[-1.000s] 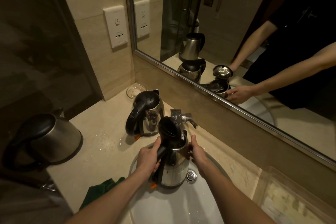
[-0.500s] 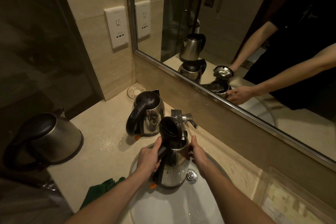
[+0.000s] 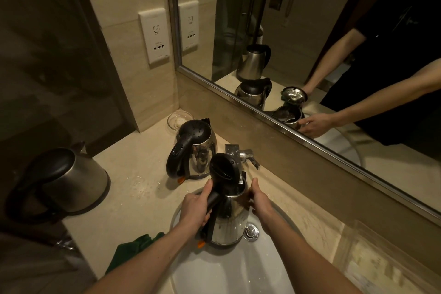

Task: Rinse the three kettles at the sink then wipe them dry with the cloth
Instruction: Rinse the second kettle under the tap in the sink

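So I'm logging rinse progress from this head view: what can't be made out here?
- Inside of the held kettle: its raised lid blocks it.
- Water flow from the faucet: hidden behind that lid.
- Right hand fingers: wrapped behind the kettle body.
- Green cloth: partly covered by the left forearm.
- Left kettle: too dim to tell if it is wet.

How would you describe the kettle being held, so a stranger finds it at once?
Start at the white sink. One steel kettle is inside it, below the tap, gripped by the left hand and right hand. Only this kettle has its lid up.
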Tool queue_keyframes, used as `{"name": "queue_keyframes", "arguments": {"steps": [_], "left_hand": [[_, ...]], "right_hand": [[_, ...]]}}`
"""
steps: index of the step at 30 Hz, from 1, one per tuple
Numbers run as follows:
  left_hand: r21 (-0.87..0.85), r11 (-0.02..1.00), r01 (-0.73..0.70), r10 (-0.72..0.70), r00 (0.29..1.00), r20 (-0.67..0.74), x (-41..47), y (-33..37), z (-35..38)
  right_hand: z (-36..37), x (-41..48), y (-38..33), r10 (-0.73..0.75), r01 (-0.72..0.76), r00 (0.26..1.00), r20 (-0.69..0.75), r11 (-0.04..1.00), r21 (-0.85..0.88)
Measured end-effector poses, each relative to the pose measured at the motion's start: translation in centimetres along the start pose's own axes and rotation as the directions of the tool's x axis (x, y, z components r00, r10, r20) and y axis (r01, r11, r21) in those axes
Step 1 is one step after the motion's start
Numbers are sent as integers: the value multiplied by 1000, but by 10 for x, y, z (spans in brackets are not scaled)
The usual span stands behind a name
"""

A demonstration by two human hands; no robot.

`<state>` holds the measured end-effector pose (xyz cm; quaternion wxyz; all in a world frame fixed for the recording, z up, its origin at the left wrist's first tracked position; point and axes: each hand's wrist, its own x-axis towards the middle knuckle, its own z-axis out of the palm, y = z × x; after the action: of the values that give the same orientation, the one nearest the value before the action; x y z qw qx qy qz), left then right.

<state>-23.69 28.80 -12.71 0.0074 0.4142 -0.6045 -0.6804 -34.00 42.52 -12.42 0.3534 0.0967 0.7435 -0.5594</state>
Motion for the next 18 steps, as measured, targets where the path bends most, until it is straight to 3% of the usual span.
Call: {"name": "queue_keyframes", "arguments": {"steps": [18], "left_hand": [[3, 1000, -14, 14, 1000, 10, 0, 0, -1]], "right_hand": [[-2, 9, 6, -4, 4, 1000, -2, 999, -53]]}}
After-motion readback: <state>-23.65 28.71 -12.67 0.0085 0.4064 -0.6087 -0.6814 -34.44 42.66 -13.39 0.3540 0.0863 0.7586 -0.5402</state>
